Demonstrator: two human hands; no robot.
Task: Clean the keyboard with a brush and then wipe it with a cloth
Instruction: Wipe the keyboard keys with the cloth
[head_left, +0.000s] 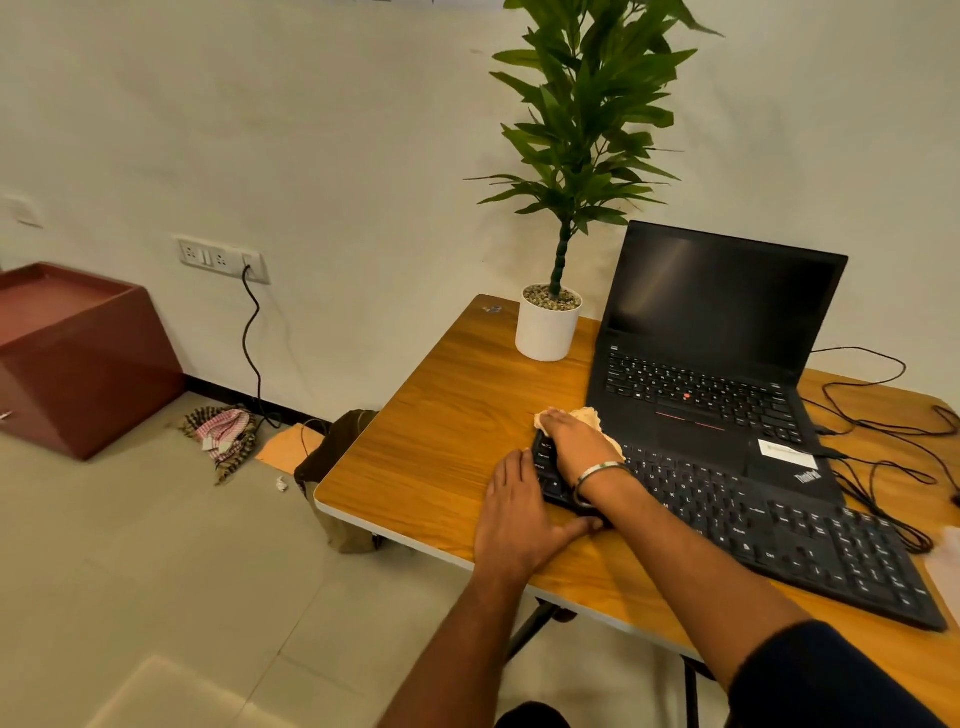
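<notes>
A long black keyboard (769, 525) lies along the front of the wooden table (441, 441). My right hand (574, 441) presses a pale peach cloth (587, 415) flat onto the keyboard's left end, fingers spread over the cloth. My left hand (519, 514) rests on the table at the keyboard's left edge, with its thumb against the front of the keyboard and fingers straight. No brush is in view.
An open black laptop (717, 353) stands right behind the keyboard. A white pot with a tall green plant (548, 322) sits at the table's back left. Black cables (893, 431) trail at the right. On the floor lie a checked cloth (223, 431) and a bag (337, 457).
</notes>
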